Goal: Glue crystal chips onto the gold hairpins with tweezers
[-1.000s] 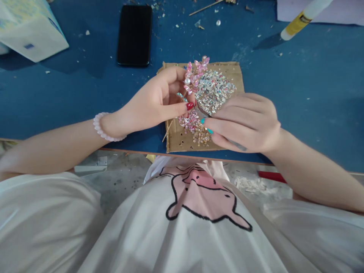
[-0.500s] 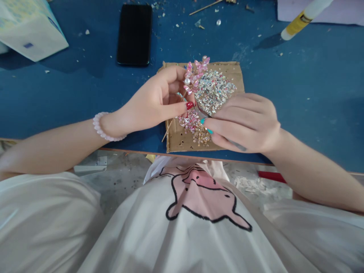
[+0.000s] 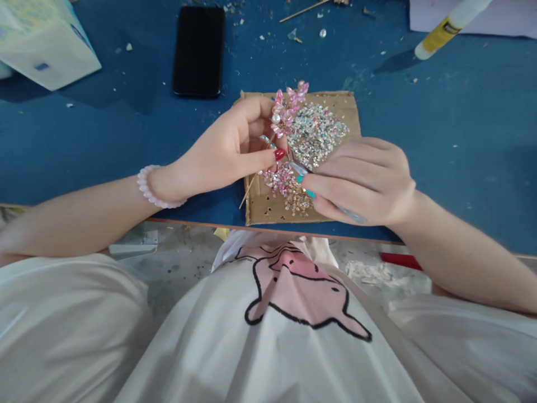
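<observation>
My left hand [image 3: 229, 146] is closed around the thin stem of a hairpin [image 3: 286, 112], which has pink petal-like beads and a white pearl at its upper end. The stem slants down past my fingers to the lower left. In my right hand [image 3: 367, 179] is a pair of metal tweezers [image 3: 300, 167], tips against or very near my left thumb and forefinger. Whether the tips grip anything is too small to see. Beneath both hands lies a cardboard piece [image 3: 268, 215] bearing silver rhinestones [image 3: 318, 134], pink ones [image 3: 280, 178] and gold ones [image 3: 297, 200].
On the blue table [image 3: 126, 134] lies a black phone [image 3: 198, 51], beyond my left hand. A tissue box [image 3: 48, 45] stands far left. At the upper right are a glue bottle [image 3: 447, 33] and a lilac sheet [image 3: 499, 19]. A loose pearl [image 3: 323, 33] and scraps are scattered at the back.
The tweezers have turned slightly, so their metal catches more light. The hairpin's beaded head has shifted a touch. Both hands stay almost in place.
</observation>
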